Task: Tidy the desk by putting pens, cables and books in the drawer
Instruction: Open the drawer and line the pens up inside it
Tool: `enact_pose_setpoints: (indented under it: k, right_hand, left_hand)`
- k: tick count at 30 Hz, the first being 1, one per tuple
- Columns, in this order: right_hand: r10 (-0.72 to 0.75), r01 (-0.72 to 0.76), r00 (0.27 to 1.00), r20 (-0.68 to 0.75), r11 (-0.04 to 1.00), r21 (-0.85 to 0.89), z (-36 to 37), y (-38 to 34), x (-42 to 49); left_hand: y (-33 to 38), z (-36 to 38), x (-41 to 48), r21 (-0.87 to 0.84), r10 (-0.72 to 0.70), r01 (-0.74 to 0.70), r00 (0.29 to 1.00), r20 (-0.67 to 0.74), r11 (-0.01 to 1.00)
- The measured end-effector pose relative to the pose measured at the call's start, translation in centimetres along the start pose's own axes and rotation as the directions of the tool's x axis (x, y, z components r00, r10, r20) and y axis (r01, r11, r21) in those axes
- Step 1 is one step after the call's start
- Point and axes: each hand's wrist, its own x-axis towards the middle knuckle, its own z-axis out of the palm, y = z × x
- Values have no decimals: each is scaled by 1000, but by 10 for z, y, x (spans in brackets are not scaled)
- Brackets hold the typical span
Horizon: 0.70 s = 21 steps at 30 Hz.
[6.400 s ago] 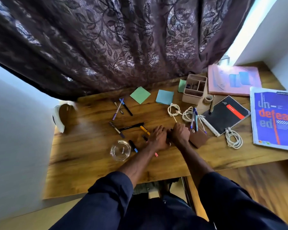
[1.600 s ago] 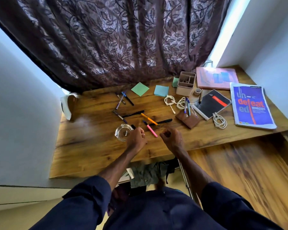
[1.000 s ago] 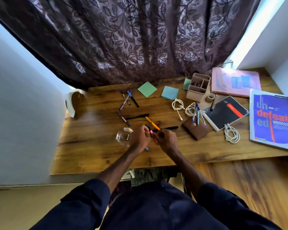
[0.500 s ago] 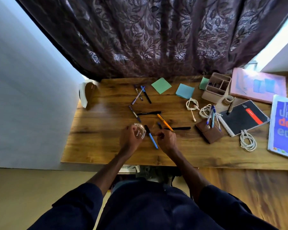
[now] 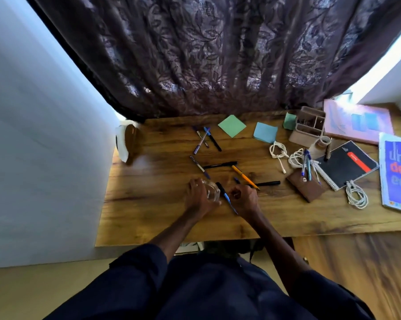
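1. none of the task looked done. no drawer showed in the view, and every pen, cable and book i could see lay on the bench (image 5: 148, 204).
2. the left grip (image 5: 198, 198) was wrapped round a clear glass jar (image 5: 213, 192) near the front of the bench.
3. the right grip (image 5: 245, 199) sat just beside it with its fingers curled in. a blue pen (image 5: 227, 197) lay slanted between the two, running in under the right one, and i could not tell whether it was actually held.
4. pens left to move:
   - an orange pen (image 5: 244, 179) met a black pen (image 5: 267, 183) just beyond the right grip.
   - a second black pen (image 5: 220, 165) lay farther back.
   - a crossed cluster of pens (image 5: 205, 139) lay nearer the curtain.
   - a few more pens (image 5: 306, 165) rested on a brown wallet (image 5: 304, 188).
5. cables left to move:
   - two white coils (image 5: 278, 153) lay close together behind the wallet.
   - a third white coil (image 5: 356, 196) lay at the front corner of the black notebook (image 5: 347, 163).
6. books left to move were that notebook, a blue magazine (image 5: 396, 172) at the right edge and a pink book (image 5: 358, 121) at the back.
7. i judged the job to be at an early stage of gathering pens, with almost all of the clearing yet to do.
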Motion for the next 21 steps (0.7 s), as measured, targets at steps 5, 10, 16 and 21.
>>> enact_pose_setpoints:
  k: [5, 10, 16, 21]
  right_hand:
    - [-137, 137, 991, 7, 990, 18, 15, -29, -4]
    - [-131, 136, 986, 106, 990, -35, 52, -67, 8]
    - [-172, 192, 950, 262, 980, -51, 103, -130, 28]
    - [-170, 198, 929, 328, 979, -54, 131, -160, 37]
  left_hand:
    - [-24, -13, -1, -74, 39, -39, 999, 1, 997]
    - [-76, -44, 3, -144, 13, -20, 999, -46, 989]
    - [-136, -94, 17, -139, -167, 140, 964, -207, 980]
    - [-181, -124, 27, -144, -300, 269, 914, -273, 952]
